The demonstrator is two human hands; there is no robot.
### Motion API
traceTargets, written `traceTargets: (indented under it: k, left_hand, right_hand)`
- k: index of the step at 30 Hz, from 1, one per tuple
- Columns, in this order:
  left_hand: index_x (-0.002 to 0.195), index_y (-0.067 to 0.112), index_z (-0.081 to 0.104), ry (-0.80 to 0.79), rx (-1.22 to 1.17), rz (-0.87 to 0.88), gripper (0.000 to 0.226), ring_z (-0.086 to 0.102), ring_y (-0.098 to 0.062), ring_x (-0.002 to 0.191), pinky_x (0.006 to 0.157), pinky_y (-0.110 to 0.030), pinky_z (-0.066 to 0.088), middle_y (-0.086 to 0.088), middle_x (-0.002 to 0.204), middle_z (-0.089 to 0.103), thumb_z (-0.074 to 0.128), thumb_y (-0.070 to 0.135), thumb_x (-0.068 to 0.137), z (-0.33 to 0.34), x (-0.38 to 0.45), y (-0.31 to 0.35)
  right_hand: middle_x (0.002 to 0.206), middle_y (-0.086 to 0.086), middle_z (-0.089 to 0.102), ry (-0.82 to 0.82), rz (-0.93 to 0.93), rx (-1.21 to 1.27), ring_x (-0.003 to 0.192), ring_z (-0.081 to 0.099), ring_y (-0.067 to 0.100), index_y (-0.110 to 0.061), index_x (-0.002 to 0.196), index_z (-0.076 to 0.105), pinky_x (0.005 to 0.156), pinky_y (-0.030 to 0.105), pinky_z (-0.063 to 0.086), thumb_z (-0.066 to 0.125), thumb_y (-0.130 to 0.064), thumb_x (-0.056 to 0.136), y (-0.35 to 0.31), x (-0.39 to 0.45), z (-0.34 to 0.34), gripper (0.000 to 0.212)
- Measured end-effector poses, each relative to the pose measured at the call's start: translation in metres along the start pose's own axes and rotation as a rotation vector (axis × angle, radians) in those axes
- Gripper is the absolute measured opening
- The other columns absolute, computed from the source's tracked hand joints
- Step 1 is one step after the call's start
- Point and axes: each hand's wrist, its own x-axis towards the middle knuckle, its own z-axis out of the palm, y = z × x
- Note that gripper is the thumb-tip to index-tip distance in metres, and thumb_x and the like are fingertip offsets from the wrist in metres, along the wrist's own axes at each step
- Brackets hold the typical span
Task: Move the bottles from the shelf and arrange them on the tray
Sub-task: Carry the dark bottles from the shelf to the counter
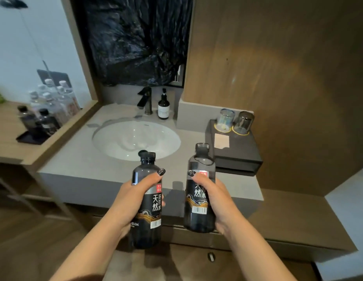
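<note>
Both hands loaded, one dark bottle each, carried upright in front of the vanity. L hand (134, 197) wraps fingers round the left bottle (146, 201) at label height, thumb across the front; R hand (215, 199) grips the right bottle (199, 191) the same way, thumb up near the shoulder. Caps on both, as far as can be seen. The black tray (27, 137) sits well off to the left on the wooden shelf (8, 138), w/ two dark bottles (37, 120) already standing on its back part and a cluster of clear bottles (52, 98) behind them, near a mirror, so some may be reflections; can't tell which. Judgement: step in hand is the carry to the tray. To do it well: keep both upright, swing left over the counter edge, set one down at a time on the free front part of the tray, bases flat, labels facing out to match; release only once each base is seated. In the way: the raised wood edge betw. counter and shelf, and the standing bottles, easy to knock when coming in low. Round about: white sink basin (136, 138), black faucet (145, 100), pump dispenser (163, 107), black box (235, 147) w/ two upturned glasses (234, 121) on the right, none on the path.
</note>
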Motion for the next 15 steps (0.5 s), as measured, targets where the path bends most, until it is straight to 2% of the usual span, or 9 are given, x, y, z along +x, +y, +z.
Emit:
traceTargets:
  k: [4, 11, 15]
  left_hand:
    - [0.101, -0.001, 0.063, 0.028, -0.001, -0.006, 0.058, 0.067, -0.03, 0.065, 0.062, -0.032, 0.056, -0.023, 0.078, 0.069, 0.074, 0.042, 0.064, -0.047, 0.001, 0.016]
    - [0.101, 0.005, 0.064, 0.113, -0.021, 0.003, 0.047, 0.07, -0.031, 0.074, 0.073, -0.039, 0.057, -0.019, 0.081, 0.072, 0.075, 0.038, 0.069, -0.107, 0.029, 0.033]
    - [0.095, 0.006, 0.064, 0.173, -0.047, -0.007, 0.047, 0.068, -0.03, 0.068, 0.065, -0.037, 0.058, -0.018, 0.077, 0.072, 0.075, 0.039, 0.063, -0.137, 0.064, 0.05]
  right_hand:
    - [0.101, 0.02, 0.07, -0.035, 0.012, 0.01, 0.086, 0.067, 0.032, -0.013, 0.108, 0.061, 0.079, 0.043, 0.055, 0.07, -0.031, 0.079, 0.005, 0.013, 0.05, 0.035]
    - [0.082, 0.011, 0.07, -0.133, 0.023, 0.004, 0.071, 0.067, 0.023, -0.011, 0.104, 0.061, 0.066, 0.034, 0.054, 0.066, -0.025, 0.083, 0.005, 0.064, 0.113, 0.026]
    - [0.079, 0.011, 0.07, -0.164, 0.03, 0.006, 0.072, 0.066, 0.028, -0.012, 0.101, 0.062, 0.067, 0.035, 0.054, 0.066, -0.023, 0.083, 0.006, 0.111, 0.148, 0.022]
